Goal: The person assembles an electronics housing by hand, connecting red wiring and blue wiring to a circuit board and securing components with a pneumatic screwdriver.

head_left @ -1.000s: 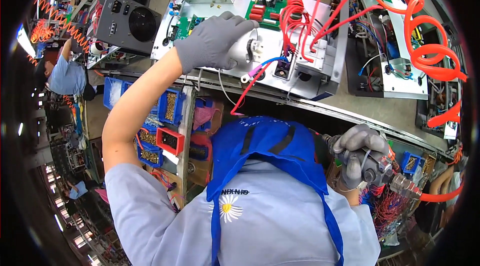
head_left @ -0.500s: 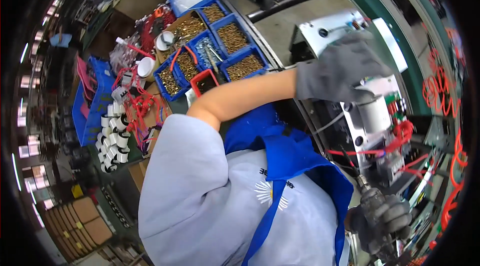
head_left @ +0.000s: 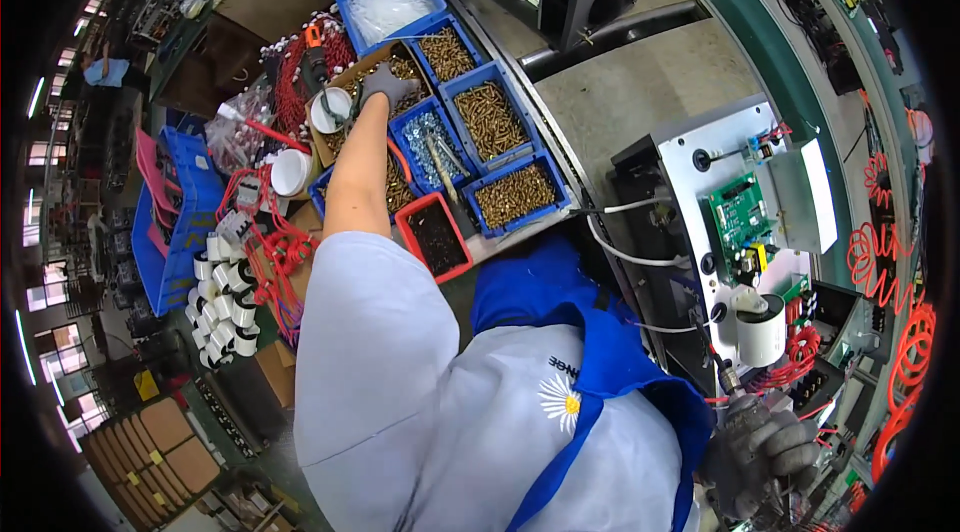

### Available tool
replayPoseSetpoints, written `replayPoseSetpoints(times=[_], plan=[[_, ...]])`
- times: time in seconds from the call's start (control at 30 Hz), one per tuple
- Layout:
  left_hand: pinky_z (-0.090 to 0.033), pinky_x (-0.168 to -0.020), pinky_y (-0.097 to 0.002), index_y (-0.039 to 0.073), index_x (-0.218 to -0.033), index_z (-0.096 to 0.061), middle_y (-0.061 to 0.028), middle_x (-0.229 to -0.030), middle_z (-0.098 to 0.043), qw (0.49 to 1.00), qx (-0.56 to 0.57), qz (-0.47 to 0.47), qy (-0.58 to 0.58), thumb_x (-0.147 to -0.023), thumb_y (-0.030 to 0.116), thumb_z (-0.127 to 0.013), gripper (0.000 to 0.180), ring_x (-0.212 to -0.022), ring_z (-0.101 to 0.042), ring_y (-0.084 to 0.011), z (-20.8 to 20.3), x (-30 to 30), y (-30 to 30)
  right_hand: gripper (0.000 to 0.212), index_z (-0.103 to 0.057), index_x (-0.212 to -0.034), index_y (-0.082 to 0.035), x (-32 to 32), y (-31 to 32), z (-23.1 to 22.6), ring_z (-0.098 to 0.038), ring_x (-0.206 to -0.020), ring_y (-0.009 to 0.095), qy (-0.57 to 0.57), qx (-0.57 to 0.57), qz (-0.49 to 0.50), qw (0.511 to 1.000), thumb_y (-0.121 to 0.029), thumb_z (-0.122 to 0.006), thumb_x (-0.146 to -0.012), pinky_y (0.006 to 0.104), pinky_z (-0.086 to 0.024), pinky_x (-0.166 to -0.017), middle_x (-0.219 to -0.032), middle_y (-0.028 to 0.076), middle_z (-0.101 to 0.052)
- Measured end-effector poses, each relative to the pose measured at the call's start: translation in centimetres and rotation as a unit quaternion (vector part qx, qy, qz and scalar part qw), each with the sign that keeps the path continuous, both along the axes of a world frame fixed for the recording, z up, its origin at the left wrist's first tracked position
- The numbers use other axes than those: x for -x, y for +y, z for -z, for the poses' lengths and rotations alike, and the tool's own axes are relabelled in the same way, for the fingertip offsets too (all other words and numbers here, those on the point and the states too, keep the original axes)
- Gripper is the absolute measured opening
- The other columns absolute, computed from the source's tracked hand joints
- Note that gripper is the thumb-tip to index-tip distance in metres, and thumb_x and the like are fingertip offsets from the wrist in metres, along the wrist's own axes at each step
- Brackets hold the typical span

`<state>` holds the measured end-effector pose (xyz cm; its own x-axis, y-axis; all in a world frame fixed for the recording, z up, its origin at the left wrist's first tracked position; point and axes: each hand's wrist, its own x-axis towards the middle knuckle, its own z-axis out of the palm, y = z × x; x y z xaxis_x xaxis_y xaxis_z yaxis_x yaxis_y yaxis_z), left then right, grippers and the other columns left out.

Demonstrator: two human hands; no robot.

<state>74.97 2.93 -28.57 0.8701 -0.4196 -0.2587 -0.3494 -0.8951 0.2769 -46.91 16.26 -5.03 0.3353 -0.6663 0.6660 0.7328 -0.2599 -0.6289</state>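
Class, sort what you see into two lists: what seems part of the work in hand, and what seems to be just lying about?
Likely in use:
- left hand, among brass-coloured fasteners
- right hand, gripping a power driver
- open metal unit

Apparently lying about:
- blue crate
- white tub
- orange-and-dark tool

Shirt (head_left: 490, 422), light grey: one short line of dark capital lettering (head_left: 564, 368) is borne on the chest, set just above a white daisy motif (head_left: 562, 402), partly hidden beside the blue apron (head_left: 625, 357).
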Motion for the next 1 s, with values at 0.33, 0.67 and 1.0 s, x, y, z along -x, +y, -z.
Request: replayPoseSetpoints(times=[0.33,0.67,1.0], plan=[[-0.051,-0.090,-0.0389,0.001,-0.115,-0.065,-0.0154,-0.111,-0.068,0.992,0.040,0.057,0.108,-0.084,0.025,-0.064,0.038,-0.099,-0.066,-0.0306,-3.7,-0.4,4.9,0.023,-0.057,-0.094,-0.010,-17.7,-5.3,0.0,-0.045,-0.062,0.016,0.009,0.001,-0.002,1.000,-0.029,-0.066,-0.083,0.0251,-0.041,-0.051,-0.073,0.002,-0.040],[-0.054,-0.047,-0.0282,-0.001,-0.118,-0.063,-0.0165,-0.091,-0.070,0.946,0.286,-0.064,0.141,-0.093,0.013,-0.055,0.030,-0.064,-0.071,-0.0227,-2.0,-0.9,4.8,0.027,-0.059,-0.100,-0.011,-37.9,-16.1,-0.9,-0.044,-0.064,0.016,0.038,0.036,0.009,0.999,-0.028,-0.067,-0.082,0.0252,-0.041,-0.051,-0.074,0.002,-0.040],[-0.050,-0.045,-0.0235,-0.001,-0.116,-0.059,-0.0135,-0.096,-0.067,0.798,0.492,-0.247,0.245,-0.095,0.014,-0.049,0.028,-0.066,-0.066,-0.0179,-1.2,-4.8,6.6,0.032,-0.061,-0.107,-0.011,-44.4,-18.0,-1.0,-0.043,-0.067,0.016,0.019,0.066,0.044,0.997,-0.027,-0.068,-0.080,0.0252,-0.041,-0.052,-0.076,0.001,-0.041]])
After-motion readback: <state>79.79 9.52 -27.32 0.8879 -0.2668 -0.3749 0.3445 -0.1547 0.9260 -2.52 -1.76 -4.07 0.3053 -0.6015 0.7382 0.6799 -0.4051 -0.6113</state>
